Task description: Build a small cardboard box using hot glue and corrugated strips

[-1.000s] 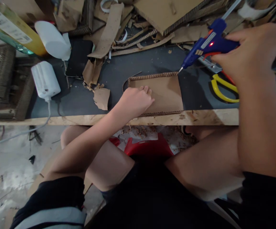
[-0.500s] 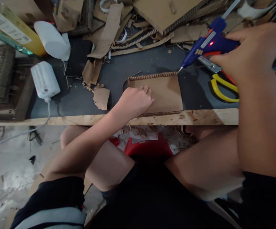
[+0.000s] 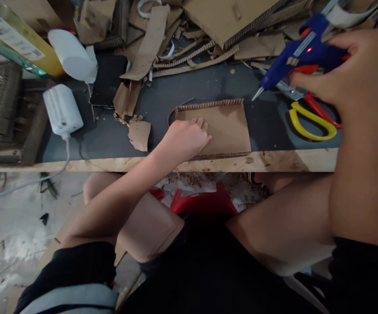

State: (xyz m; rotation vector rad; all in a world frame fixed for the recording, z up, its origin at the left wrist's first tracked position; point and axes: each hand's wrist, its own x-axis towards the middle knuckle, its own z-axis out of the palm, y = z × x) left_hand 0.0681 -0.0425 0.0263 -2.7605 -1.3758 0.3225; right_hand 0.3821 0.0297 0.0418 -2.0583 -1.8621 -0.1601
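My right hand [image 3: 355, 72] is wrapped round the grip of a blue hot glue gun [image 3: 295, 54] with a small red light glowing. Its metal nozzle points down and left, slightly off the right corner of a flat cardboard panel [image 3: 226, 126]. Ridged corrugated strips [image 3: 218, 104] stand along the panel's far edge, and another strip lines the near edge. With fingers curled, my left hand [image 3: 189, 137] presses on the panel's left part; what lies under the palm is hidden. Scissors [image 3: 313, 122] with yellow and red handles lie beneath the glue gun.
Torn cardboard scraps [image 3: 139, 135] and a black phone [image 3: 108, 80] lie left of the panel. Beyond them are a white corded box [image 3: 63, 109], a white cup-like object [image 3: 73, 54] and a bottle [image 3: 18, 37]. Cardboard sheets [image 3: 228, 17] pile up at the back. The wooden table edge [image 3: 274, 160] runs in front.
My right hand has drawn the glue gun to the right, so its nozzle has left the panel's far right corner. More of the scissors shows. My left hand stays in place.
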